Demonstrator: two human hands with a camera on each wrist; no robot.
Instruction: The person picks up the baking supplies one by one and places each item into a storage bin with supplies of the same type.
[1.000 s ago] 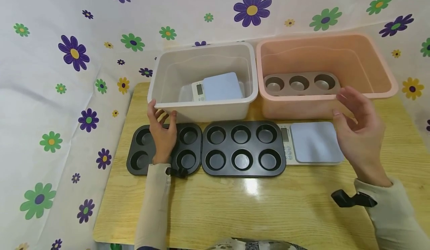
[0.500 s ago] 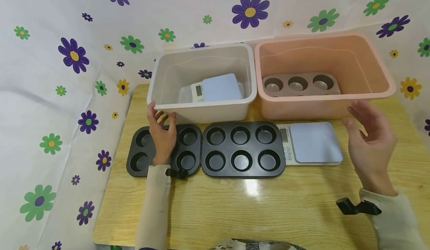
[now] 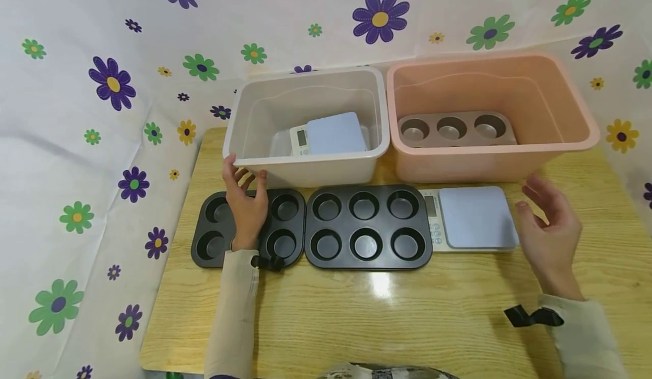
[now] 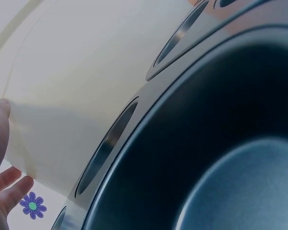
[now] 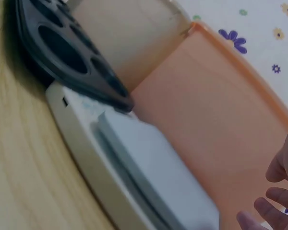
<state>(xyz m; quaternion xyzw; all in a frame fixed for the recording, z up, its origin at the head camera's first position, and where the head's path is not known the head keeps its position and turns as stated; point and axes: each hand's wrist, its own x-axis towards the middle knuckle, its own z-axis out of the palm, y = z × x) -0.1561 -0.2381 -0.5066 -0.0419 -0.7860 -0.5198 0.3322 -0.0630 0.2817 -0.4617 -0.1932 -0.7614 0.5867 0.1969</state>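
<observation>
At the front left corner of the white plastic bin [image 3: 321, 171], my left hand [image 3: 247, 212] touches the wall, its thumb [image 4: 0, 115] on the front face and fingers spread toward the corner. Beneath that hand lies a dark muffin tin [image 3: 283, 244], partly covered by it. My right hand [image 3: 551, 235] hovers just right of a kitchen scale [image 3: 479, 218], fingers loosely bent, nothing in it. A second dark muffin tin [image 3: 367, 225] sits between the first tin and the scale. The right wrist view shows the scale [image 5: 158, 167] beside the pink bin [image 5: 201, 129].
The pink bin [image 3: 458, 167] stands right of the white one and contains a brown muffin tin [image 3: 471, 123]. Another kitchen scale [image 3: 333, 133] leans inside the white bin. A flower-printed cloth [image 3: 214, 17] hangs behind the wooden table [image 3: 377, 322].
My right hand has drawn back from near the pink bin's front right rim and lowered toward the scale's right side. My left hand stays at the white bin's corner.
</observation>
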